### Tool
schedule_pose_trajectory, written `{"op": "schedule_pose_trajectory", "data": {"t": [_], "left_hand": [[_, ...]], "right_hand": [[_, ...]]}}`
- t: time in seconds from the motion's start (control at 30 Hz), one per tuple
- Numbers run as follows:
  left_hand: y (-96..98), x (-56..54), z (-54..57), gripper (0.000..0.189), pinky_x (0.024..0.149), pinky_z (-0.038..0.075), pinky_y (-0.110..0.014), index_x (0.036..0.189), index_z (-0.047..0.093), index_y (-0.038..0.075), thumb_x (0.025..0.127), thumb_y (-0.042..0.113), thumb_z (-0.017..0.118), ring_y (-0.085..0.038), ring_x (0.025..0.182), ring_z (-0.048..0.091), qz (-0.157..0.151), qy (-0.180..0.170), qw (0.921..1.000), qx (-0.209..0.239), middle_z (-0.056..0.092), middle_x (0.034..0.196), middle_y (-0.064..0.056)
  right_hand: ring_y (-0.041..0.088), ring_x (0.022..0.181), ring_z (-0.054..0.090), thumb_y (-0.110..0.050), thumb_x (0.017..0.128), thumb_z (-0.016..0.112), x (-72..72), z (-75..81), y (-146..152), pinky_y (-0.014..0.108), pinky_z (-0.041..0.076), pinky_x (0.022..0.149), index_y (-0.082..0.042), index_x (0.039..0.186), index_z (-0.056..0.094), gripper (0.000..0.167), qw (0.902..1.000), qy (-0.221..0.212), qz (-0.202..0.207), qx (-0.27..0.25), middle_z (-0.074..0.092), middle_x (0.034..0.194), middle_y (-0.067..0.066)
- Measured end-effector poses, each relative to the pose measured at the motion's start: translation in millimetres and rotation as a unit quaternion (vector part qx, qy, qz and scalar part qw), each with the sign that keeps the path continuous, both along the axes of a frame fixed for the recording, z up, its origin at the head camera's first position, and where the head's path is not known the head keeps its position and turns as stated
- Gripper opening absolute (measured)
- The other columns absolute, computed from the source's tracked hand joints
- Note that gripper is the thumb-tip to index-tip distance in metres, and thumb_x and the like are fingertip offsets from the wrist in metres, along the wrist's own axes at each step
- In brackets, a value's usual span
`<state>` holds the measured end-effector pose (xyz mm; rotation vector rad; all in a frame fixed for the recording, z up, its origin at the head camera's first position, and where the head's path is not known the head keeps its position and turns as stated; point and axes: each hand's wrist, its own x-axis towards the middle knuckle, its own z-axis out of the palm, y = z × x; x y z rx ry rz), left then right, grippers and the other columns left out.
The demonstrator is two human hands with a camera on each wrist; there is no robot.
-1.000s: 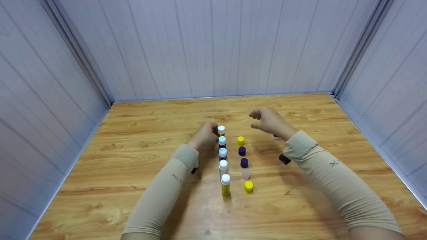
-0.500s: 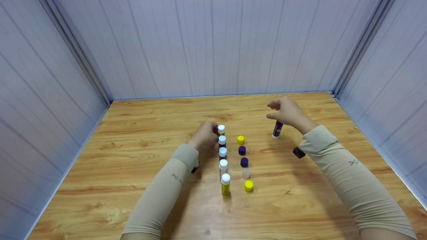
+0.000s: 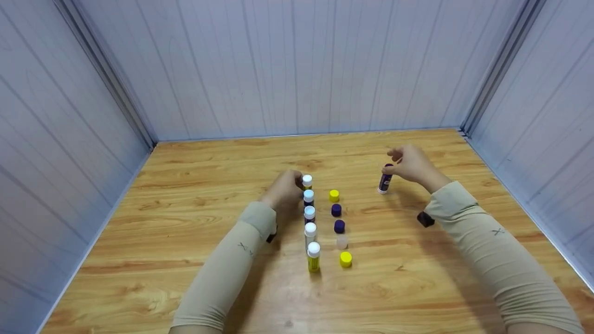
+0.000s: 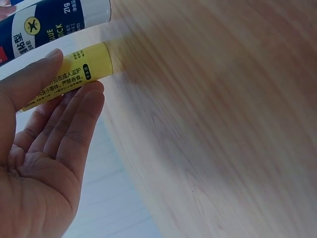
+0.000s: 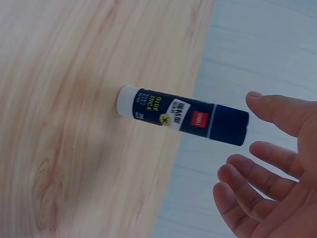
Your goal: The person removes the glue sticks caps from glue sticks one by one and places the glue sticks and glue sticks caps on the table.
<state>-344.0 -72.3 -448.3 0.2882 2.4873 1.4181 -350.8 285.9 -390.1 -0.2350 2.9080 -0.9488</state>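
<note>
My left hand (image 3: 284,189) pinches the yellow uncapped glue stick (image 4: 91,64) between thumb and fingers, at the far end of a row of several upright glue sticks with white tops. A navy glue stick (image 4: 54,27) is close beside it in the left wrist view. To the right, a capped navy glue stick (image 5: 171,114) with a white base stands upright on the table. My right hand (image 3: 414,168) is at its dark cap (image 5: 229,125), fingers spread and loosely bent, thumb close to the cap's end. No grip shows in the right wrist view.
Right of the row, several loose caps lie in a line: a yellow cap (image 3: 334,195), dark purple caps (image 3: 336,210), a clear whitish cap (image 3: 342,241) and another yellow cap (image 3: 345,260). A near yellow glue stick (image 3: 313,263) ends the row. Panelled walls (image 3: 297,69) enclose the wooden table (image 3: 195,278).
My right hand has moved right from near the row to the capped navy glue stick, first passing behind it. My left hand stays on the far yellow glue stick.
</note>
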Motion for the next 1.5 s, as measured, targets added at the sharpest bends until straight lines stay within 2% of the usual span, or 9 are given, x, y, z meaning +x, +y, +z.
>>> {"op": "schedule_pose_trajectory", "data": {"t": [0.2, 0.3, 0.47, 0.67, 0.9, 1.1, 1.2, 1.3, 1.5], "left_hand": [[1.9, 0.3, -2.9, 0.022, 0.100, 0.059, -0.041, 0.116, 0.074, 0.004, 0.099, -0.008, 0.066, -0.024, 0.106, 0.066, -0.019, 0.026, 0.9990, -0.029, 0.073, 0.113, -0.011], [1.6, 2.5, -2.6, 0.022, 0.100, 0.060, -0.043, 0.118, 0.072, 0.006, 0.100, -0.006, 0.068, -0.026, 0.108, 0.067, -0.016, 0.012, 0.9994, -0.027, 0.072, 0.114, -0.011], [-3.0, 1.2, 1.4, 0.027, 0.101, 0.059, -0.045, 0.123, 0.070, 0.004, 0.098, -0.006, 0.071, -0.031, 0.114, 0.068, -0.013, 0.011, 0.9991, -0.038, 0.071, 0.122, -0.016], [-14.2, -1.7, 8.4, 0.039, 0.105, 0.060, -0.049, 0.133, 0.066, -0.003, 0.096, -0.002, 0.078, -0.038, 0.123, 0.068, -0.008, 0.046, 0.9966, -0.068, 0.071, 0.131, -0.022], [-25.3, -0.7, 20.8, 0.038, 0.103, 0.061, -0.047, 0.137, 0.065, -0.006, 0.100, -0.001, 0.073, -0.037, 0.124, 0.068, 0.002, 0.072, 0.9945, -0.076, 0.070, 0.134, -0.024], [-29.4, 3.3, 35.0, 0.036, 0.104, 0.062, -0.045, 0.139, 0.065, -0.002, 0.104, 0.006, 0.070, -0.035, 0.127, 0.069, 0.034, 0.101, 0.9920, -0.067, 0.069, 0.136, -0.021], [-29.9, 6.2, 41.0, 0.036, 0.103, 0.062, -0.045, 0.139, 0.065, -0.002, 0.106, 0.011, 0.069, -0.035, 0.125, 0.071, 0.054, 0.129, 0.9887, -0.055, 0.070, 0.136, -0.021], [-29.0, 9.9, 45.0, 0.035, 0.101, 0.063, -0.044, 0.138, 0.067, -0.002, 0.107, 0.014, 0.069, -0.034, 0.122, 0.072, 0.072, 0.164, 0.9827, -0.046, 0.071, 0.135, -0.020], [-23.7, 18.3, 50.5, 0.031, 0.104, 0.063, -0.044, 0.133, 0.071, -0.003, 0.107, 0.014, 0.069, -0.035, 0.120, 0.074, 0.077, 0.254, 0.9634, -0.040, 0.074, 0.134, -0.021]], "right_hand": [[0.051, 0.129, 0.063, 0.001, 0.097, 0.076, -0.1, -9.2, -1, 0.062, 0.052, 0.113, 0.016, 0.137, 0.063, 0.046, 0.9997, -0.009, 0.015, 0.015, 0.065, 0.137, 0.038], [0.051, 0.124, 0.065, 0.005, 0.094, 0.075, 0.1, -10.8, -3, 0.061, 0.054, 0.110, 0.017, 0.133, 0.065, 0.042, 0.9996, -0.004, 0.018, 0.020, 0.068, 0.133, 0.038], [0.050, 0.121, 0.067, 0.003, 0.094, 0.076, 1.0, -11.0, -6, 0.061, 0.056, 0.107, 0.015, 0.133, 0.067, 0.041, 0.9993, 0.001, 0.014, 0.035, 0.069, 0.130, 0.036], [0.048, 0.120, 0.067, -0.002, 0.096, 0.076, 2.1, -9.7, -12, 0.059, 0.056, 0.106, 0.013, 0.132, 0.068, 0.040, 0.9990, 0.028, 0.002, 0.035, 0.070, 0.130, 0.034], [0.049, 0.129, 0.066, -0.003, 0.100, 0.075, 4.3, -8.4, -24, 0.057, 0.056, 0.111, 0.011, 0.135, 0.068, 0.038, 0.9968, 0.069, -0.030, -0.026, 0.069, 0.137, 0.033], [0.046, 0.113, 0.074, -0.001, 0.098, 0.077, 10.6, -7.5, -40, 0.050, 0.064, 0.095, 0.011, 0.130, 0.071, 0.035, 0.9832, 0.155, -0.037, -0.089, 0.075, 0.124, 0.032], [0.044, 0.105, 0.076, 0.000, 0.097, 0.079, 13.3, -6.0, -47, 0.031, 0.063, 0.084, 0.010, 0.127, 0.073, 0.033, 0.9727, 0.194, -0.039, -0.120, 0.077, 0.117, 0.030], [0.040, 0.103, 0.076, -0.001, 0.096, 0.081, 15.5, -4.7, -53, 0.014, 0.054, 0.078, 0.009, 0.127, 0.074, 0.033, 0.9632, 0.217, -0.041, -0.153, 0.078, 0.116, 0.029], [0.010, 0.092, 0.071, -0.002, 0.095, 0.083, 21.3, -1.0, -65, 0.010, 0.054, 0.078, 0.006, 0.127, 0.075, 0.034, 0.9498, 0.213, -0.036, -0.227, 0.078, 0.114, 0.026]]}}
